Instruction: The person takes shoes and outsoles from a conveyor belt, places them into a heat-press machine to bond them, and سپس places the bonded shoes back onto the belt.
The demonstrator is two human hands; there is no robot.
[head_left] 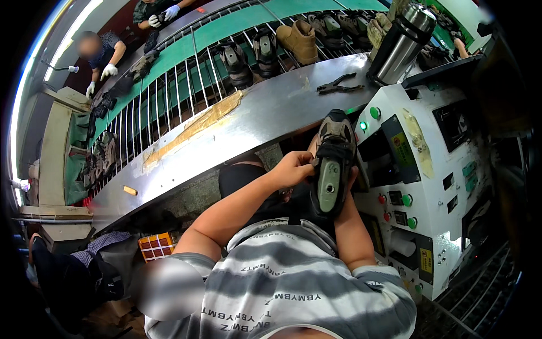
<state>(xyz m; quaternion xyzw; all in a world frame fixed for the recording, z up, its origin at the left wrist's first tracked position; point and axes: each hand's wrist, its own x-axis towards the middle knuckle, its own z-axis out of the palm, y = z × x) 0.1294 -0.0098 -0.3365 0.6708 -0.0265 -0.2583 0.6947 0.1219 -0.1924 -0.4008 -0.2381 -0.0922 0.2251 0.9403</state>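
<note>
A dark brown and black sport shoe [339,135] is held in front of my body, its toe pointing away from me. A grey-green shoe last [329,183] fills its opening. My left hand [296,168] pinches the shoe's left edge by the collar, thumb and fingers closed together. From the right side, my right hand [353,176] supports the shoe; most of its fingers are hidden behind it. On the steel ledge beyond the shoe lies a pair of dark pliers [340,85].
A white machine panel [389,101] with coloured buttons stands close on my right. A steel flask [403,45] is on the ledge [271,113]. Beyond metal bars, a green conveyor [226,31] carries several shoes and a tan boot [299,42]. Gloved co-workers [104,51] are at the far left.
</note>
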